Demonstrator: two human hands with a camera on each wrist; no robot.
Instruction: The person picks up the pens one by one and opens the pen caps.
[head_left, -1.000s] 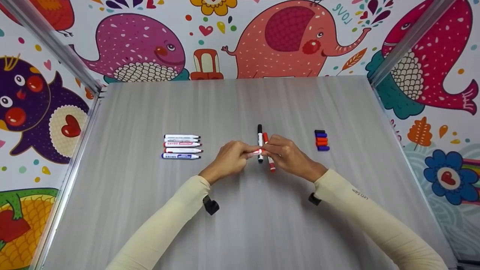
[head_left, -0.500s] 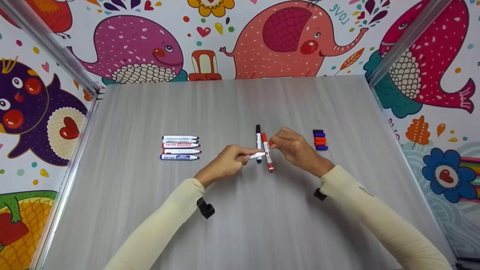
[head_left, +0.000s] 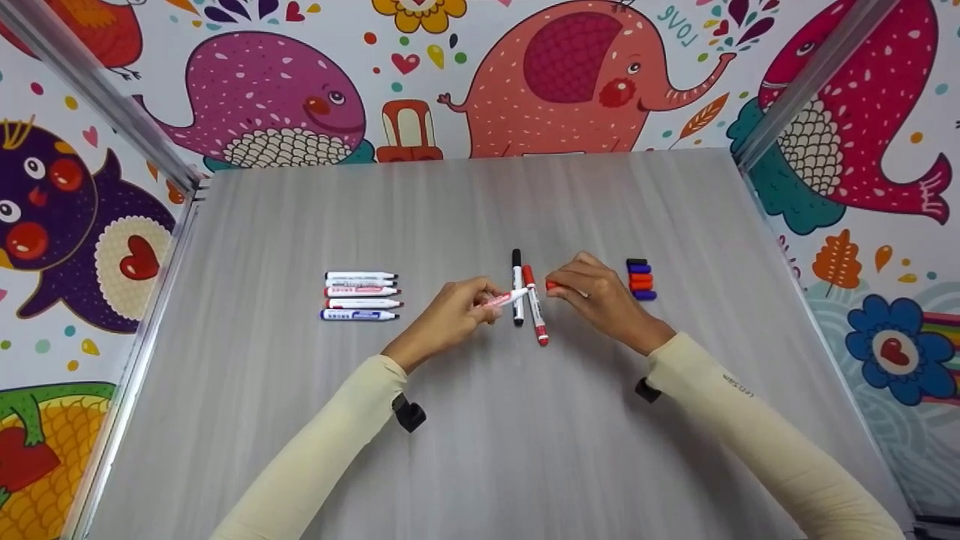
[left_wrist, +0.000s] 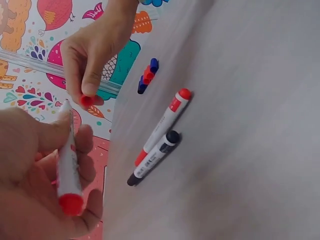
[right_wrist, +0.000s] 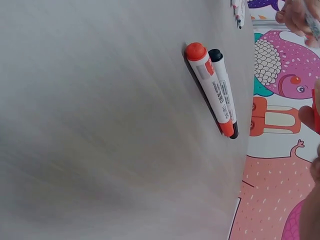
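My left hand (head_left: 466, 304) holds an uncapped red marker (left_wrist: 68, 167) between thumb and fingers, its white tip end pointing toward the other hand. In the left wrist view the marker's red base faces the camera. Across from it, my right hand (head_left: 592, 292) pinches a red marker cap (left_wrist: 87, 101), apart from the marker. Beneath and between the hands, a capped black marker (head_left: 517, 287) and a capped red marker (head_left: 535, 306) lie side by side on the table. Only the edge of the right hand and cap shows in the right wrist view.
On the left of the table (head_left: 420, 217) lies a row of several uncapped markers (head_left: 361, 303). A short column of several loose caps (head_left: 641, 280), black, blue and red, lies to the right. Printed cartoon walls (head_left: 420, 60) enclose the table.
The hands were together at the red marker one second ago; the cap came off in the right hand, which moved right. The left hand has turned the marker slightly upward.
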